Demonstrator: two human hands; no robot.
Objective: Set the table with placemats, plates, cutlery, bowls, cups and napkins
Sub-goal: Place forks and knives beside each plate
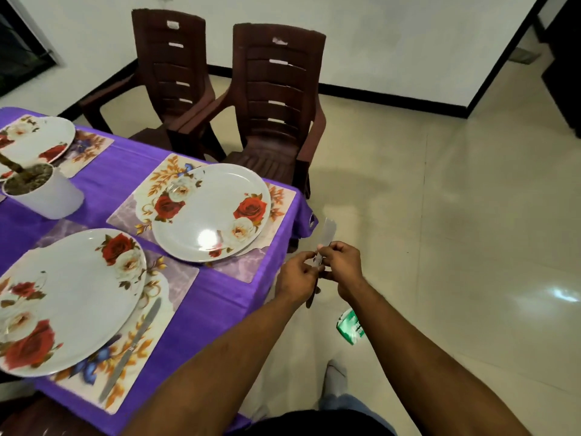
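Right of centre in the frame, just off the tabletop point(201, 297) corner, we see the left hand point(298, 275) and right hand point(342, 265) pinching one knife point(325, 239) between their fingers, blade pointing up. At lower left, a second knife point(132, 344) lies on a placemat point(157, 338) beside a floral plate point(63, 306); another plate point(210, 212) sits at centre.
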